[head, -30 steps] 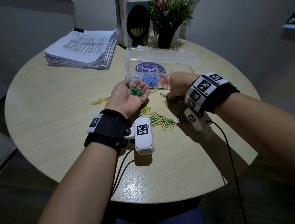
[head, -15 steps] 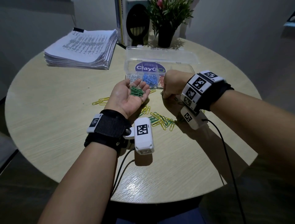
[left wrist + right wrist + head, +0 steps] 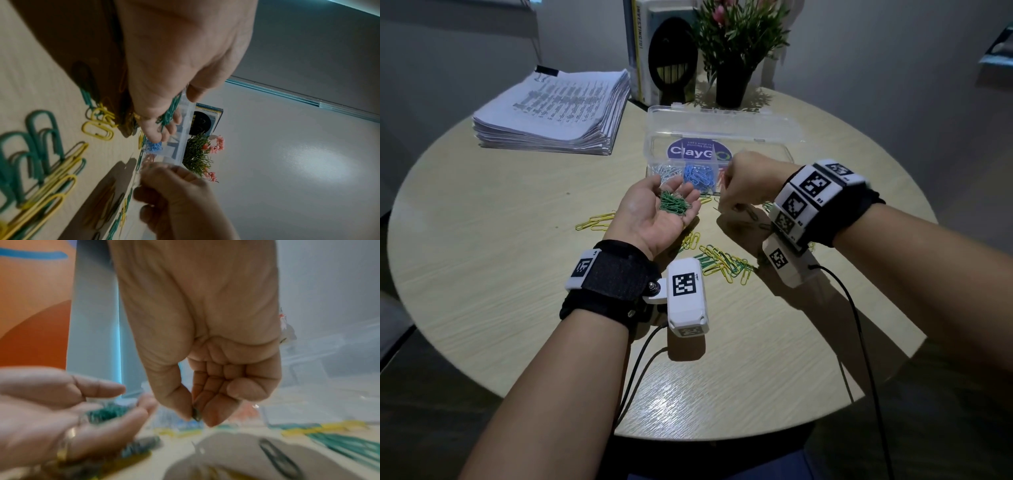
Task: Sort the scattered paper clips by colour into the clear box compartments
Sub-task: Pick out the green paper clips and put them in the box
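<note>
My left hand [image 3: 654, 216] lies palm up over the table, its relaxed fingers cupping a small heap of green paper clips [image 3: 673, 205]. Just to its right, my right hand [image 3: 724, 202] pinches one dark green clip [image 3: 196, 415] between thumb and forefinger, a short gap from the left fingertips. Behind both hands stands the clear box [image 3: 787, 156] with its lid open. It holds silver clips [image 3: 664, 171], blue clips [image 3: 698, 174] and some red ones half hidden by my right hand. Yellow and green clips [image 3: 722, 262] lie scattered on the table under my wrists.
More yellow clips [image 3: 595, 221] lie left of my left hand. At the back of the round wooden table [image 3: 482, 308] are a thick stack of printed paper [image 3: 554, 109], upright books [image 3: 664, 51] and a potted plant [image 3: 736, 51]. Wrist camera cables [image 3: 859, 342] trail toward me.
My right hand has lifted off the table and moved left toward the left palm, fingers pinched together. The left hand has stayed where it was with its green clips.
</note>
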A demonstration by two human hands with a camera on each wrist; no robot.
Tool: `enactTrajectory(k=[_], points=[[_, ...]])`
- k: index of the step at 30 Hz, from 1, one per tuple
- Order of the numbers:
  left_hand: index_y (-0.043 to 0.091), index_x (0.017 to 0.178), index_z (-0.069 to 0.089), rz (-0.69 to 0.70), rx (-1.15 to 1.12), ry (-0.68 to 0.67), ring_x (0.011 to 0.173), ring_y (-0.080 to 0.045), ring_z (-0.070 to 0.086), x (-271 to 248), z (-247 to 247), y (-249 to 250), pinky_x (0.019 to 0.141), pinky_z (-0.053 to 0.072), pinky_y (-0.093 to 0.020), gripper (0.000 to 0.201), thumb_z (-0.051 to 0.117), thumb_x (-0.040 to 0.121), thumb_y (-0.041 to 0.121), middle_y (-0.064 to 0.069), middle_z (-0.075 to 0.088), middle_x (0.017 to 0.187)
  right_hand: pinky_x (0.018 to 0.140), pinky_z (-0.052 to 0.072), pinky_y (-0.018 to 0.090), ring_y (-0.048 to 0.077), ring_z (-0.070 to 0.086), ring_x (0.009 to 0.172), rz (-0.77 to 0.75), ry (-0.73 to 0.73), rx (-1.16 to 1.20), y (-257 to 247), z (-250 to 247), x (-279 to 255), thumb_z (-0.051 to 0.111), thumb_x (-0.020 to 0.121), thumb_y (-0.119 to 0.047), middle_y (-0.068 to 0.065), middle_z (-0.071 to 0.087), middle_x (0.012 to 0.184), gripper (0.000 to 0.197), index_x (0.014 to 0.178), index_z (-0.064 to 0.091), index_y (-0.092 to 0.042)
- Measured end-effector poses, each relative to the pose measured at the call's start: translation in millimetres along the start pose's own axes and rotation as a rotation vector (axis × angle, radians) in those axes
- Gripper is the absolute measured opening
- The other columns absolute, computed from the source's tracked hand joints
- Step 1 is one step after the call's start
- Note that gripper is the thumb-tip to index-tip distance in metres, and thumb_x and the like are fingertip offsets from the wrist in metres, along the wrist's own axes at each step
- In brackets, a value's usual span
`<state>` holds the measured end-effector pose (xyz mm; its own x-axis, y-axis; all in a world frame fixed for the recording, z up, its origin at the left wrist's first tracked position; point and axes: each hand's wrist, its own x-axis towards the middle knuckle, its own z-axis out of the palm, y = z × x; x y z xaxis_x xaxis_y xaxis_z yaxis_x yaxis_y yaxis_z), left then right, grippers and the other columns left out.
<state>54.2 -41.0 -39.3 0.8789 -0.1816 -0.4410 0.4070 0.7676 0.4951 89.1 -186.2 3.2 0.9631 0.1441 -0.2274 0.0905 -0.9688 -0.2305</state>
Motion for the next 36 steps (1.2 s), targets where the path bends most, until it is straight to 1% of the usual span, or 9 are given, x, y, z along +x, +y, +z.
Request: enactTrajectory(k=[4, 8, 11, 14, 18, 21, 27, 32, 36], points=[[0.001, 0.094, 0.055, 0.001, -0.027, -0.004, 0.084, -0.025, 0.057, 1, 0, -2, 0.095, 0.041, -0.039, 0.037, 0.03, 0.102, 0.028, -0.017, 0.058, 0.089, 0.049, 0.045, 0.021, 0.016, 0.06, 0.062, -0.121, 0.059, 0.326, -18, -16, -8, 0.068, 0.082, -0.006, 0.014, 0.07, 0.08, 0.01, 0.088, 0.071, 0.0], [0.0, 0.097, 0.054, -0.002, -0.016, -0.037, 0.081, -0.026, 0.059, 1, 1, -3, 0.087, 0.043, -0.039, 0.04, 0.025, 0.103, 0.027, -0.018, 0.061, 0.089, 0.055, 0.048, 0.026, 0.018, 0.06, 0.066, -0.227, 0.03, 0.362, -35, -16, -13, 0.078, 0.077, -0.015, 0.017, 0.071, 0.083, 0.02, 0.089, 0.073, 0.0], [0.0, 0.092, 0.055, -0.005, -0.038, -0.031, 0.084, -0.025, 0.058, 1, 3, -2, 0.093, 0.041, -0.038, 0.043, 0.023, 0.103, 0.026, -0.017, 0.059, 0.09, 0.059, 0.053, 0.027, 0.021, 0.063, 0.066, -0.197, 0.068, 0.373, -30, -17, -9, 0.072, 0.083, -0.01, 0.019, 0.071, 0.083, 0.017, 0.093, 0.072, 0.003], [0.001, 0.091, 0.056, -0.003, -0.031, -0.017, 0.094, -0.026, 0.056, 2, 1, -1, 0.096, 0.04, -0.039, 0.042, 0.024, 0.104, 0.025, -0.017, 0.058, 0.094, 0.063, 0.054, 0.032, 0.021, 0.062, 0.066, -0.128, 0.11, 0.153, -18, -16, -2, 0.059, 0.089, -0.004, 0.018, 0.071, 0.088, 0.016, 0.097, 0.071, 0.004], [0.003, 0.089, 0.057, 0.011, -0.015, -0.016, 0.086, -0.025, 0.058, 5, -1, 0, 0.087, 0.044, -0.037, 0.035, 0.027, 0.101, 0.016, -0.014, 0.058, 0.089, 0.075, 0.049, 0.035, 0.032, 0.061, 0.087, -0.129, 0.049, -0.258, -7, -1, 4, 0.05, 0.089, -0.004, 0.021, 0.065, 0.098, 0.023, 0.101, 0.067, 0.004], [0.004, 0.086, 0.057, 0.016, -0.03, -0.011, 0.084, -0.024, 0.059, 7, -3, 1, 0.079, 0.047, -0.037, 0.035, 0.028, 0.101, 0.015, -0.013, 0.059, 0.086, 0.073, 0.04, 0.03, 0.026, 0.045, 0.078, -0.143, 0.003, -0.318, 1, 10, 5, 0.052, 0.089, -0.008, 0.018, 0.057, 0.092, 0.021, 0.104, 0.065, -0.001], [0.003, 0.084, 0.057, 0.032, -0.047, -0.014, 0.082, -0.023, 0.059, 8, -5, 4, 0.09, 0.045, -0.037, 0.033, 0.029, 0.1, 0.012, -0.013, 0.059, 0.083, 0.072, 0.04, 0.03, 0.025, 0.046, 0.078, -0.198, 0.003, -0.356, 2, 9, 5, 0.052, 0.088, -0.008, 0.02, 0.065, 0.107, 0.023, 0.105, 0.065, 0.0], [0.003, 0.085, 0.057, 0.036, -0.055, -0.013, 0.084, -0.024, 0.059, 8, -5, 4, 0.091, 0.044, -0.037, 0.034, 0.028, 0.1, 0.013, -0.013, 0.059, 0.085, 0.089, 0.048, 0.034, 0.032, 0.057, 0.107, -0.29, -0.024, -0.431, -10, 6, 7, 0.048, 0.088, -0.003, 0.015, 0.064, 0.117, 0.036, 0.121, 0.062, -0.007], [0.004, 0.085, 0.057, 0.03, -0.057, -0.024, 0.084, -0.023, 0.059, 7, -4, 3, 0.082, 0.047, -0.037, 0.035, 0.028, 0.1, 0.014, -0.012, 0.059, 0.084, 0.084, 0.045, 0.03, 0.031, 0.057, 0.107, -0.29, -0.079, -0.518, -7, 9, 7, 0.044, 0.091, -0.005, 0.014, 0.062, 0.116, 0.035, 0.122, 0.06, -0.006]])
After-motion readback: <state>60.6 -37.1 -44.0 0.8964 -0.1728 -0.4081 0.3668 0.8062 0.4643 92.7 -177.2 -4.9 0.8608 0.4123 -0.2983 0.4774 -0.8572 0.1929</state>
